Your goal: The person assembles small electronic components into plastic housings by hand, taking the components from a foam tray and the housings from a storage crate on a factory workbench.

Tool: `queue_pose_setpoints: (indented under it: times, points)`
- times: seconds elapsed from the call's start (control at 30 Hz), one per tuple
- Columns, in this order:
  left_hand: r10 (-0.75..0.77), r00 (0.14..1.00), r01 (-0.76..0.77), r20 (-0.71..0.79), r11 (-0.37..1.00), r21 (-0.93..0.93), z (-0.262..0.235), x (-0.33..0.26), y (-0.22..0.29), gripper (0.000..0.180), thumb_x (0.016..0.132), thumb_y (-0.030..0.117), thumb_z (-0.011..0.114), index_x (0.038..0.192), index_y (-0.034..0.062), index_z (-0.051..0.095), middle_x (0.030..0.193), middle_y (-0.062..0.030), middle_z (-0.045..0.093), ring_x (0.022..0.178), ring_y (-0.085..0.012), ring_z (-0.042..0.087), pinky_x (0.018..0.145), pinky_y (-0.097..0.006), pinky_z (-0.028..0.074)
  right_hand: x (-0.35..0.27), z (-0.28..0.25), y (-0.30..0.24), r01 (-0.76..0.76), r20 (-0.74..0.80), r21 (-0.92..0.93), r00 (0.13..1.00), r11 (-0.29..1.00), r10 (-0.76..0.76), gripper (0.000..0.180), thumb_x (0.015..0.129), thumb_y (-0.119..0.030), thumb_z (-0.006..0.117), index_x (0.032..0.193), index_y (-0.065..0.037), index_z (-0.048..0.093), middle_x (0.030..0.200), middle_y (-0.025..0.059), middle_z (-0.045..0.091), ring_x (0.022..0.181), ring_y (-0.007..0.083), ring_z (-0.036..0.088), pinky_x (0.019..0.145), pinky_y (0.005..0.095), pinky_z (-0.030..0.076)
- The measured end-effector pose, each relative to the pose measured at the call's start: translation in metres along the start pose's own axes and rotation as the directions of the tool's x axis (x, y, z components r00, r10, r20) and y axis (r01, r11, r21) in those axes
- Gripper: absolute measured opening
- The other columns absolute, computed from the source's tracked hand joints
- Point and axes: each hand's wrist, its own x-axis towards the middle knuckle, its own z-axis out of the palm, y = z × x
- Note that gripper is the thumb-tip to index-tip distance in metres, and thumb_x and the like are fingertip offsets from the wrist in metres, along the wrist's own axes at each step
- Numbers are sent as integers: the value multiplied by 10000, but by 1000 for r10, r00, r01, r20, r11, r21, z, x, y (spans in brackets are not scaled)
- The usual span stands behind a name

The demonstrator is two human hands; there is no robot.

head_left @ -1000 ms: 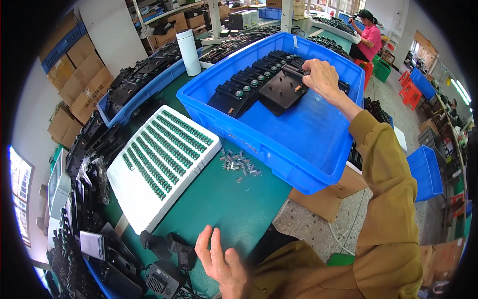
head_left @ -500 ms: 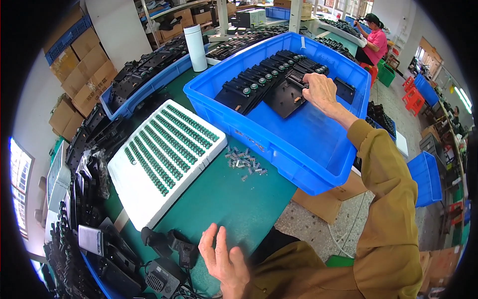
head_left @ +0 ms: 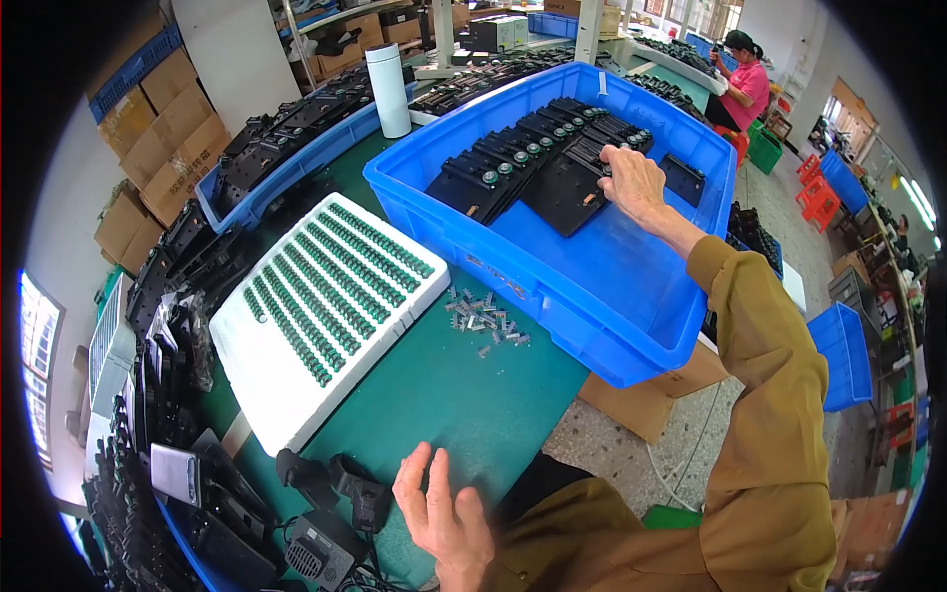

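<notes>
While the left hand (head_left: 446, 523) is held half-open and empty, the black plate (head_left: 564, 201) is pinched by its edge in the right hand (head_left: 634, 187), extending leftward

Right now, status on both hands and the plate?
Right hand gripping black plate in blue bin. Left hand open, empty. More black parts close on plate's left.

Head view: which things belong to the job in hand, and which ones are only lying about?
Seemingly in use:
- right hand
- black plate it touches
- blue bin around it

Apparently just around:
- white bottle
- black device with grille
- cardboard boxes
</notes>
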Motion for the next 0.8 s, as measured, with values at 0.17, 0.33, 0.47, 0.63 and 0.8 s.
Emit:
queue_pose_setpoints:
  times: [0.17, 0.33, 0.47, 0.63, 0.8]
  points:
    - [-6, 1000, 6, 3, 1000, -7, 1, 0, 0, 525, 1029, 427, 491, 1220, -40, 635, 1283, -208, 575, 1139, -343, 577, 935, -416, 467, 0, 0, -1, -18, 16, -10, 1000, 1000, 18, 355, 758, -171, 760, 1071, -66, 630, 978, 139, 665, 923, 358, 670, 721, 483, 536]
    - [-19, 999, 21, 33, 999, -44, -1, 2, 3, 377, 893, 145, 603, 1209, -58, 633, 1277, -260, 578, 1136, -428, 567, 1029, -545, 428, -2, -3, -5, -3, 22, 95, 1000, 995, 1, 329, 772, -153, 741, 1070, -65, 633, 1017, 147, 660, 946, 359, 661, 742, 491, 531]
    - [-20, 999, 22, 32, 999, -42, -1, 2, 2, 375, 884, 137, 609, 1208, -51, 637, 1272, -254, 583, 1135, -421, 570, 1031, -541, 431, -1, 1, -6, -23, 57, 49, 998, 999, 21, 366, 783, -193, 753, 1111, -80, 637, 1008, 122, 663, 935, 345, 671, 742, 477, 539]
    - [-9, 1000, 9, 22, 1000, -20, 1, 1, -1, 481, 1017, 380, 526, 1226, -41, 630, 1265, -218, 587, 1130, -350, 589, 950, -422, 470, -2, 2, -6, -67, 82, 84, 995, 994, 60, 395, 799, -243, 741, 1149, -89, 640, 1059, 126, 649, 976, 346, 660, 777, 476, 537]
    - [-2, 1000, 3, 31, 999, -32, 3, 2, 2, 457, 1010, 351, 542, 1224, -43, 630, 1263, -224, 589, 1133, -359, 591, 960, -429, 470, -3, -6, -5, -152, 125, 95, 982, 984, 140, 437, 785, -271, 741, 1170, -89, 646, 1109, 146, 641, 1037, 345, 644, 813, 482, 534]
